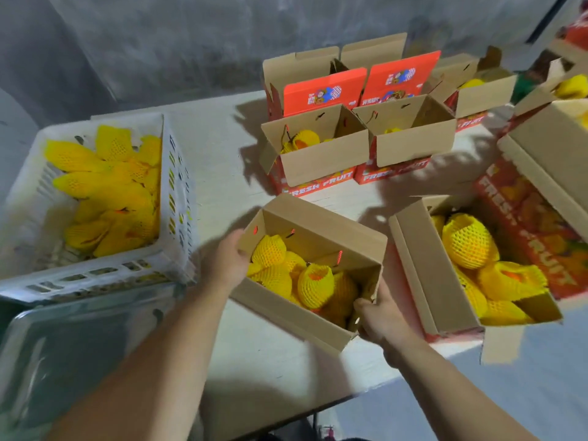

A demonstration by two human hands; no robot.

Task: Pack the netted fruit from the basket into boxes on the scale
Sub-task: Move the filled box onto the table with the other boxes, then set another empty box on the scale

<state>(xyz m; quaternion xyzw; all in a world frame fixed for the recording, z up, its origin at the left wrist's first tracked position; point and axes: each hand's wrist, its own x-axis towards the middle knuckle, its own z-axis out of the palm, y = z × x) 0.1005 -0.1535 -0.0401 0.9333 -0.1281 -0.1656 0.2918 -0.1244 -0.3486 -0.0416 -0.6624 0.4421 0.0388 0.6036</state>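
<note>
My left hand (229,261) gripped the box (313,232) at its far-left end, right hand (380,315) clamped the near-right corner. Its long axis ran diagonally, far-left to near-right, netted fruit (315,283) inside, basket (178,198) to the left.

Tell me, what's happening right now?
Left hand and right hand grip the box of netted fruit. Neighbouring box close alongside.

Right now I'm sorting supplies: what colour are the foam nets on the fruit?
Yellow foam nets, clearest in the head view.
</note>
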